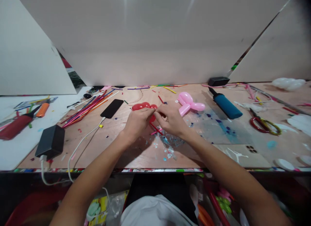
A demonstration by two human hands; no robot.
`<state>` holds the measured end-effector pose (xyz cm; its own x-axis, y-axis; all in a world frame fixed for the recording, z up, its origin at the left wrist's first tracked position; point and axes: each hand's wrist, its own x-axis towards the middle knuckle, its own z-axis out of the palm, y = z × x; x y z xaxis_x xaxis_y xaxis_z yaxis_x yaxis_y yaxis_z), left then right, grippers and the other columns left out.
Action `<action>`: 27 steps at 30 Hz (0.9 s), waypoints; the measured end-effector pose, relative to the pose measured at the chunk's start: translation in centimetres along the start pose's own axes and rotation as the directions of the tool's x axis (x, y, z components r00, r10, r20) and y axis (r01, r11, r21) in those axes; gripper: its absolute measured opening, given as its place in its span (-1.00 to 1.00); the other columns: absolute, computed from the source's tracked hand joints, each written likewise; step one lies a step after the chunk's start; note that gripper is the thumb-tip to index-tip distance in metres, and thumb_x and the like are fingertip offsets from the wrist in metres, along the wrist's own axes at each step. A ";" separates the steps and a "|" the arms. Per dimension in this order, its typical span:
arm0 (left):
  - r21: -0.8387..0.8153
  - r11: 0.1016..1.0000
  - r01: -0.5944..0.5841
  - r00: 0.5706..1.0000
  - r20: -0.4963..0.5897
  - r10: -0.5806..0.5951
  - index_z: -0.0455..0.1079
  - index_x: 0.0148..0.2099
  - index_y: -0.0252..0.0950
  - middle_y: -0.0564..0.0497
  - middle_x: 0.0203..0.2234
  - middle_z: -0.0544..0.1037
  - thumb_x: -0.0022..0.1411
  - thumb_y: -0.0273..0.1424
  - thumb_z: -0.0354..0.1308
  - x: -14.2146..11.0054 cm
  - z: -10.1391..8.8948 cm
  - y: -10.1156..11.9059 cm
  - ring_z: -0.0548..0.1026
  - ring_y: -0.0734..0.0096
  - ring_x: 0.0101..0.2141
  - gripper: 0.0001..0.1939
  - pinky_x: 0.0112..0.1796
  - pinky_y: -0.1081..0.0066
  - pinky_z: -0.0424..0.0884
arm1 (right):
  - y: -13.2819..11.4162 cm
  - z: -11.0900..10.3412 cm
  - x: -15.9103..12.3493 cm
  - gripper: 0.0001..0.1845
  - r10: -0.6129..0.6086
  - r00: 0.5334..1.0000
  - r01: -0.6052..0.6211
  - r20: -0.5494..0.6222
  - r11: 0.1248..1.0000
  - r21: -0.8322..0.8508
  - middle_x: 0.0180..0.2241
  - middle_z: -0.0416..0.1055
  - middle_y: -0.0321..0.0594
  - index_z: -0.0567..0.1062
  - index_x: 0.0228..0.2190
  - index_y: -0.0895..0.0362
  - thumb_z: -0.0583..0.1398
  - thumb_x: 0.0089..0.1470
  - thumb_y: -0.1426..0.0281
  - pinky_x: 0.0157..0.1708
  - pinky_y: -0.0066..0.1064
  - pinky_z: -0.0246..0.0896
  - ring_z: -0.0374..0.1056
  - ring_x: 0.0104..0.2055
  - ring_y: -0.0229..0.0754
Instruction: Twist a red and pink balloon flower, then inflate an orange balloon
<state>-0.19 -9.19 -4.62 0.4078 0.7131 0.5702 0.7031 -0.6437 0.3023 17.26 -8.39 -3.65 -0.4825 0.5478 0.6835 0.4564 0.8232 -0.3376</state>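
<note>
Both the left hand (pixel 137 122) and right hand (pixel 173 119) appear to pinch the red balloon (pixel 138 107), which could burst if squeezed too hard.

The single view is looking from a camera on the person's head, facing forward and down over both bare forearms toward the worktable (pixel 131 151), sitting close enough that the shirt (pixel 155 211) is showing below and the upright panels (pixel 155 41) are filling the top.
</note>
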 end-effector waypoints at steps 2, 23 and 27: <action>0.000 1.000 0.012 1.000 -0.010 -0.012 0.55 -0.17 -0.32 -0.11 -0.31 0.63 0.35 -0.38 0.03 0.0 -0.1 -0.1 0.54 0.33 -0.34 -0.74 -0.28 0.39 0.39 | -0.2 0.2 0.0 -0.79 0.026 0.998 -0.023 -0.057 0.999 0.047 -0.51 0.33 -0.26 0.36 -0.50 0.14 0.10 0.19 0.48 -0.36 -0.37 0.09 0.23 -0.42 -0.23; -0.881 -0.013 0.472 0.868 0.468 -0.167 0.34 -0.25 -0.26 0.14 -0.65 0.24 0.21 0.03 0.16 -0.1 0.8 1.7 0.18 0.55 -0.62 -0.58 -0.54 0.46 0.13 | 0.5 -1.1 0.1 -0.89 0.325 0.945 -0.266 -0.024 0.810 0.522 -0.38 0.52 -0.22 0.65 -0.39 0.06 0.31 0.07 0.31 -0.27 -0.33 0.31 0.40 -0.32 -0.22; -0.860 -0.136 0.492 0.847 0.509 -0.155 0.28 -0.25 -0.24 0.17 -0.63 0.21 0.17 0.00 0.23 0.2 0.1 2.2 0.15 0.57 -0.61 -0.59 -0.54 0.48 0.15 | -0.2 -1.2 0.0 -0.91 0.325 0.943 -0.243 -0.071 0.818 0.521 -0.44 0.50 -0.25 0.64 -0.43 0.05 0.33 0.05 0.31 -0.31 -0.34 0.31 0.38 -0.37 -0.23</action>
<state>1.48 -10.46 -3.94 0.5330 0.8448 0.0476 -0.3960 0.1993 0.8963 18.11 -8.73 -2.78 -0.2533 0.7736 0.5809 0.1007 0.6183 -0.7795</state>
